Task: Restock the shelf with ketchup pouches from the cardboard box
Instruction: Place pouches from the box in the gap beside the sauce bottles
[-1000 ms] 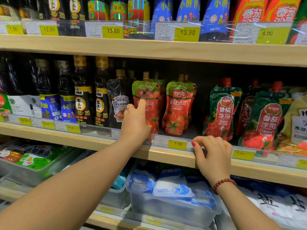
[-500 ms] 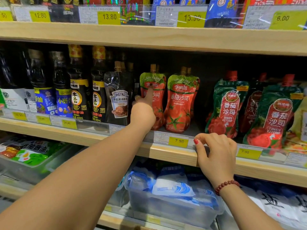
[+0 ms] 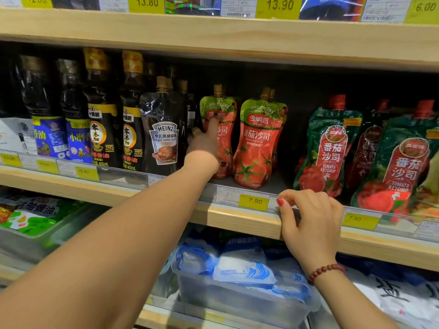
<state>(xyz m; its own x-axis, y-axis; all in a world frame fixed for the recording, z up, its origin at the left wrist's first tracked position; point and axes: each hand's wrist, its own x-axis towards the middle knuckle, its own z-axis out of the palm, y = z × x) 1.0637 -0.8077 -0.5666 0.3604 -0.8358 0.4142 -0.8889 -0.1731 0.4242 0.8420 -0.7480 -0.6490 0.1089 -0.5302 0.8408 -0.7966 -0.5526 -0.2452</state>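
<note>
Left hand (image 3: pixel 204 141) reaching deeper since earlier frame, fingers spread against upright ketchup pouch (image 3: pixel 219 129) at 12 o'clock, nearer than right hand (image 3: pixel 308 219), curled on shelf (image 3: pixel 237 219) edge, holding nothing. Cardboard box unseen.

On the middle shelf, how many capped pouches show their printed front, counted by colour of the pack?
Black Heinz pepper sauce pouch: 1
Light green and red ketchup pouches: 2
Dark green ketchup pouches: 3
Total: 6
</note>
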